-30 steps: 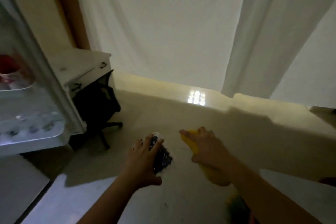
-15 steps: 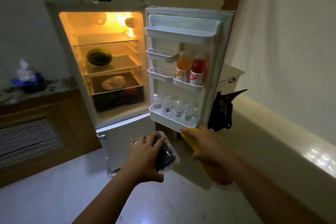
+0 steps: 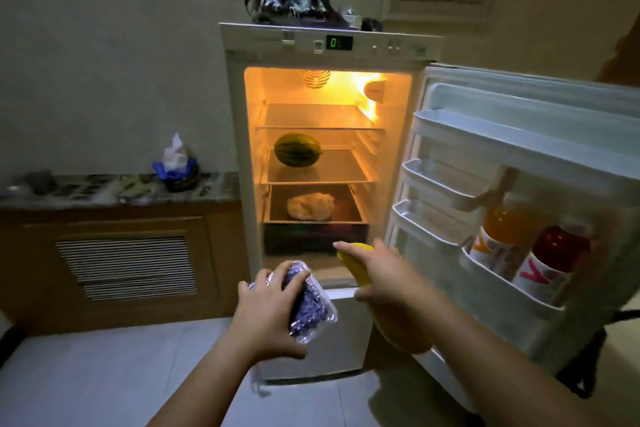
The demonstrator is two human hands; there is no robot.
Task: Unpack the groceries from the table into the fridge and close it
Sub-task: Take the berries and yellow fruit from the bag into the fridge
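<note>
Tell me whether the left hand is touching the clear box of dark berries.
Touching. The head view shows the left hand with fingers curled over the clear berry box.

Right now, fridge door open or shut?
Open. The fridge door is swung wide to the right, its racks and two bottles facing the camera, and the lit interior with the melon is exposed.

I see the fridge open, lit inside, door swung right. My left hand grips a clear blueberry punnet; my right hand holds a yellow fruit. A melon sits on the middle shelf.
</note>
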